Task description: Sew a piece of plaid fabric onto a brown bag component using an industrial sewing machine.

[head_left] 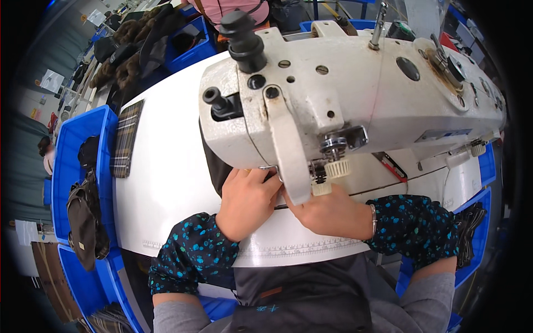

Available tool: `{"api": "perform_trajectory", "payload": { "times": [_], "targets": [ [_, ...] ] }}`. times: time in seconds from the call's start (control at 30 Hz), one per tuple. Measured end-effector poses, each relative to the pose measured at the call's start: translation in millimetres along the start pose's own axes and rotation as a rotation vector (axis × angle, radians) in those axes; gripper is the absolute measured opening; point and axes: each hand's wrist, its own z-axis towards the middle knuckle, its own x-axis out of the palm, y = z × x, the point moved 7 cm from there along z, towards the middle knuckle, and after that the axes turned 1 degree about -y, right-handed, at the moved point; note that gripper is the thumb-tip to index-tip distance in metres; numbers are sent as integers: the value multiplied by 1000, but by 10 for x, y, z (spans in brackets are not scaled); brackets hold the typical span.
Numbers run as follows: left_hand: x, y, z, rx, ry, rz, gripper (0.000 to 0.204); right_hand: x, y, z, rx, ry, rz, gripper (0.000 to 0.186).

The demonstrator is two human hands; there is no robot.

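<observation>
Both hands are close together under the head of a white sewing machine point(344, 72), by its needle area. My left hand point(248, 200) is closed, fingers bent, on the edge of a dark cloth point(215, 165) that passes behind the machine head. My right hand point(332, 212) curls in from the other side, its thumb and fingertips near the left fingers. The machine's pale lever point(288, 150) and its dials hide part of that hand, so what it pinches cannot be made out. The needle and presser foot are mostly covered.
A red and black cutter point(392, 166) lies on the white table point(161, 205) right of the needle area. A plaid cloth piece point(127, 139) rests at its left edge. Blue bins point(105, 161) with dark cloth items flank the table. Beyond the machine, a person in pink point(244, 11) sits.
</observation>
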Motion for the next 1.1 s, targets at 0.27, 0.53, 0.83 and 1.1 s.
{"api": "perform_trajectory", "payload": {
  "times": [0.27,0.53,0.83,1.1],
  "targets": [
    [-31,17,-37,77,-52,49,38,19,-19,-2,7,-95,96,46],
    [4,24,0,104,-18,2,46,21,-9,-22,-4,-51,87,46],
    [78,79,-77,0,44,-114,44,69,-8,-30,-4,-102,149,44],
    [13,-27,-31,96,84,-4,35,80,-18,-24,9,-104,141,39]
  ]
}}
